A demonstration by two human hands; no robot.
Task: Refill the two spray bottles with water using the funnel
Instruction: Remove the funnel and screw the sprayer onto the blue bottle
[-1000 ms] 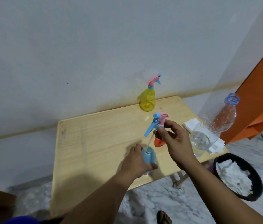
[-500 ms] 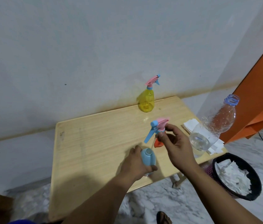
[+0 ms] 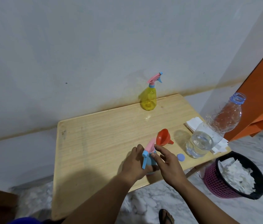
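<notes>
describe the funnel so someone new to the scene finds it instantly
On the wooden table, look just left of the big clear water bottle near the right edge. The funnel lies on its side there, beyond the hands. It is the only red-orange thing on the tabletop.

The left and middle of the wooden table (image 3: 95,143) lie bare, giving open passage from the near edge to the wall. On the right side things crowd together: the red funnel (image 3: 163,137) lies just beyond the blue spray bottle (image 3: 149,162), with the bottle cap (image 3: 180,157) and the tall water bottle (image 3: 211,131) close by, backed by napkins (image 3: 193,123). The yellow spray bottle (image 3: 149,98) stands alone at the far edge, well apart from the rest.
</notes>
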